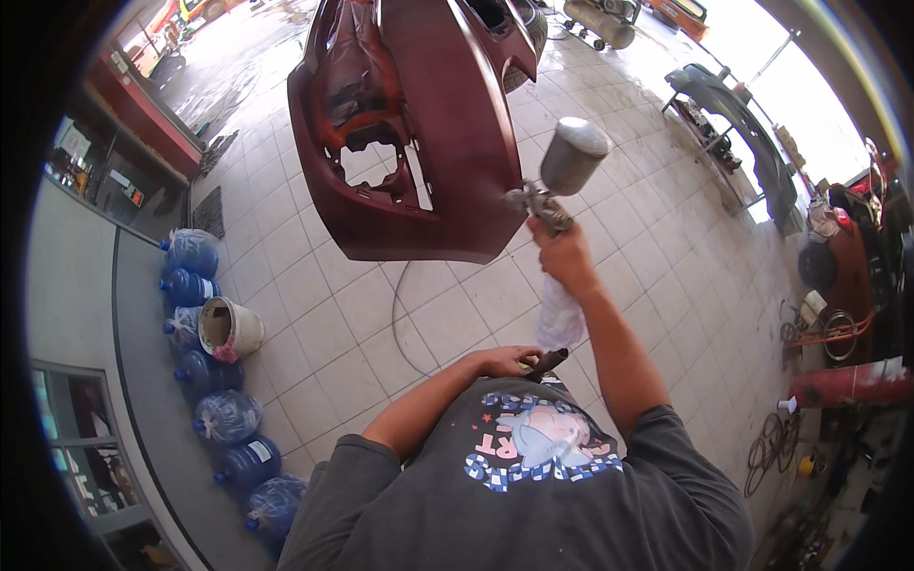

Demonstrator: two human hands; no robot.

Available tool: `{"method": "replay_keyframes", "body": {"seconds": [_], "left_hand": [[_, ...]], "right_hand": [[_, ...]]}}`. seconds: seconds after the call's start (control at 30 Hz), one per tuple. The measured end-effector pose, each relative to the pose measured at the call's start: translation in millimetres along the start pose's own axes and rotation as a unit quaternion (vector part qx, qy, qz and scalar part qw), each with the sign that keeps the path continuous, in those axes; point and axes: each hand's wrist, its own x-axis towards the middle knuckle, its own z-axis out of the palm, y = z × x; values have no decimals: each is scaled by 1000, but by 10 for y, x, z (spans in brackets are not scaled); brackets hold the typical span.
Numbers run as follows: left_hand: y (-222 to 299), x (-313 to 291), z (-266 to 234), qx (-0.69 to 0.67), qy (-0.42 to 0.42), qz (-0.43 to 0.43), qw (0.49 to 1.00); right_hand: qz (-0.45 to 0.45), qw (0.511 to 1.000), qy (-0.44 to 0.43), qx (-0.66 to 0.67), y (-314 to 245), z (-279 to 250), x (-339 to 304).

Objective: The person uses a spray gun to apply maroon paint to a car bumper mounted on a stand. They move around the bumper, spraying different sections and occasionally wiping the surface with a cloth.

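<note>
My right hand (566, 255) is wrapped round the grip of a paint spray gun (543, 205), with its metal cup (576, 152) on top. The gun's nozzle points left, close to the lower right side of a dark red car bumper (462, 143). White cloth or plastic (560, 314) hangs below that hand. At my waist, my left hand (511, 361) has curled fingers beside a short dark tube-like piece (548, 362). What those fingers hold is partly hidden.
A thin hose (396, 314) lies on the tiled floor (333, 333). Along the left wall stand several blue water jugs (205, 371) and a whitish bucket (243, 328). At right are a dark bumper on a stand (743, 124) and a red cylinder (847, 383); an air compressor (602, 24) stands far back.
</note>
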Motion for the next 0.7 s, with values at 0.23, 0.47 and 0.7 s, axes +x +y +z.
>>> {"method": "replay_keyframes", "body": {"seconds": [0.23,0.47,0.7], "left_hand": [[-228,-101,-5,116,101,8,988],[-1063,-1029,-143,306,315,-170,882],[-1557,-1913,-28,211,515,-102,824]], "right_hand": [[-37,980,138,-141,-91,-372,388],[-12,998,52,-30,-309,65,244],[101,986,-100,85,-751,392,-41]]}}
